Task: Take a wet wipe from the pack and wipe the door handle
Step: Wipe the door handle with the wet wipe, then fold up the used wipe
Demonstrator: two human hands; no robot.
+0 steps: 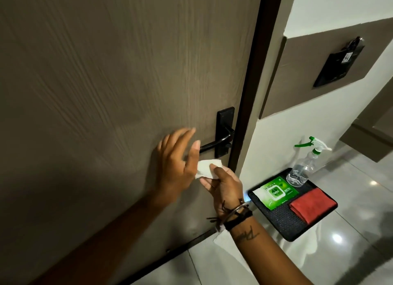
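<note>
Brown wood-grain door [106, 93] fills most of our view, shut against a dark frame [253, 83]. On the tiled floor [350, 253] to the right sits a black tray [282, 225] with the green wipe pack [276, 192], a folded red cloth [312, 204] and a clear spray bottle [304, 168]. The pack looks closed, lying flat, so we judge the take-a-wipe step done.

Our black door handle [214, 144] is a lever sticking out leftward from its plate, bare, nothing touching it yet.

Left hand [176, 163] is open, fingers spread wide, holding nothing, thumb tip close to the lever's free end. Right hand [225, 185] pinches the white wipe [207, 169] between thumb and fingers. The wipe is partly bunched and sits just below the lever, between both hands, clear of the metal.

Step in hand, as we read it: bringing the wipe up to the handle, wiping not started. Next move calls for lifting the wipe onto the lever, wrapping it round the bar, and running along its length. Whether the left hand means to help unfold the wipe or steady the door, we cannot tell.
</note>
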